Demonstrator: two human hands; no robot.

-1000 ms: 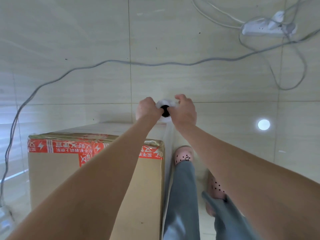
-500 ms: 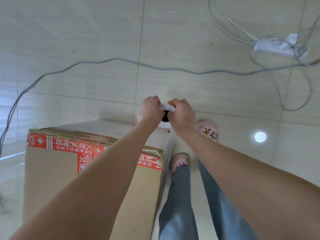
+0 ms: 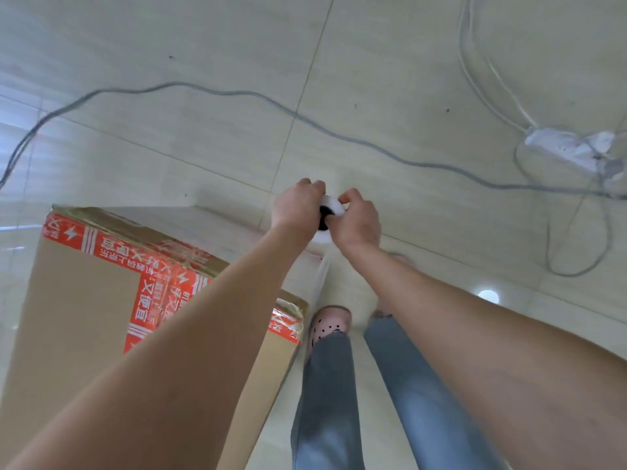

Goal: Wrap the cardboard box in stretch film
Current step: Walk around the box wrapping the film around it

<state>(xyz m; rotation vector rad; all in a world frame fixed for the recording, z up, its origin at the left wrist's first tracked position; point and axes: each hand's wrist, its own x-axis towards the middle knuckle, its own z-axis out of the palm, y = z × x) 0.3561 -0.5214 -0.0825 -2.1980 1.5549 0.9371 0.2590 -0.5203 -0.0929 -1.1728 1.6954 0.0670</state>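
A tall cardboard box (image 3: 81,300) sealed with red printed tape stands on the floor at the lower left. Beyond its far right corner I hold a white roll of stretch film (image 3: 327,212) upright, seen end-on with its dark core showing. My left hand (image 3: 297,208) grips the roll from the left and my right hand (image 3: 356,220) grips it from the right. A clear sheet of film (image 3: 320,279) stretches down from the roll along the box's right side.
A grey cable (image 3: 237,95) snakes across the tiled floor beyond the box. A white power strip (image 3: 570,147) with more cords lies at the far right. My own legs in grey trousers and pink clogs (image 3: 330,322) stand just right of the box.
The view has swung as I step around the box: the box top now looks turned and more of it shows. Both hands keep gripping the roll, and my feet have shifted.
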